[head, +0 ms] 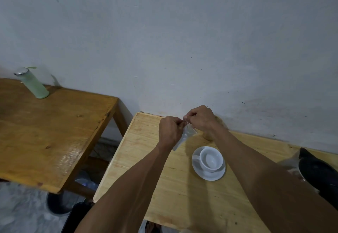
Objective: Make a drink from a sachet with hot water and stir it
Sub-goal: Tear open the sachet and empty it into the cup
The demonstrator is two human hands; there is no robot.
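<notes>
Both hands hold a small pale sachet above the far part of the light wooden table. My left hand pinches its top from the left, and my right hand pinches the same top edge from the right. The sachet hangs down between them. An empty white cup stands on a white saucer just below and to the right of the hands. A black and steel kettle sits at the right edge, partly behind my right forearm.
A darker wooden table stands to the left with a pale green bottle at its far corner. A grey wall runs behind both tables. A brownish object is mostly hidden behind my right wrist.
</notes>
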